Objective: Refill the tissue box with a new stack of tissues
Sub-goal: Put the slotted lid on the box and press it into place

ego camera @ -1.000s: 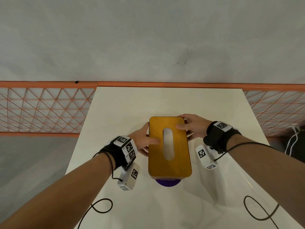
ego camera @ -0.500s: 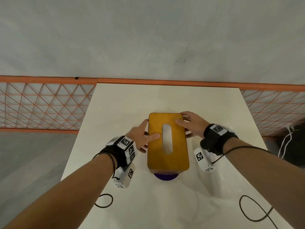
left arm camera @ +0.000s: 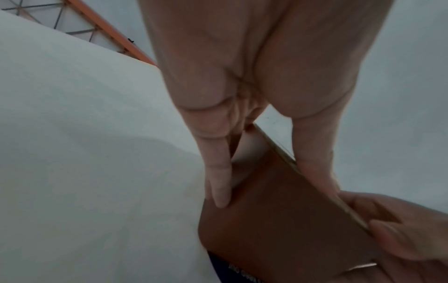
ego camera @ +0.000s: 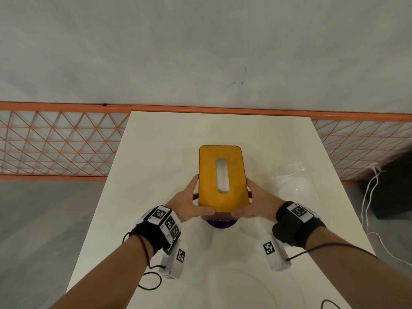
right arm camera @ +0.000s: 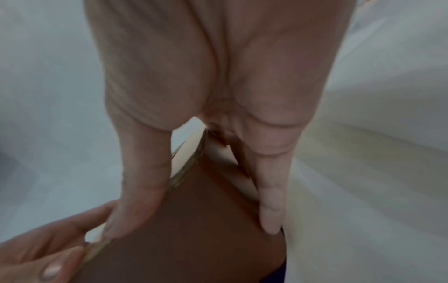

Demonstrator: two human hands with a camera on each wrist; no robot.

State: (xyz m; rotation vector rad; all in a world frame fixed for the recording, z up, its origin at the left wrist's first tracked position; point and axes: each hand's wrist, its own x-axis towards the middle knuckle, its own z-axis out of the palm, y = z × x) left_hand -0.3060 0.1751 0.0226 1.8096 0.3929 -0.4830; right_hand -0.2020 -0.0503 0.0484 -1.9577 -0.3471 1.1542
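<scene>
Your left hand (ego camera: 187, 208) and right hand (ego camera: 256, 208) each grip the near end of the tissue box (ego camera: 223, 177), thumbs on its top edge, fingers along the sides. A purple pack (ego camera: 220, 223) shows beneath. At two o'clock on the table (ego camera: 156, 141) lies clear wrapping (ego camera: 292, 179).

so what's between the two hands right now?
In the head view, the tissue box: left hand and right hand grip its near end from opposite sides.

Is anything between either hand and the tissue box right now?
Nothing visible: the left hand and right hand both grip the tissue box directly at its near corners.
</scene>
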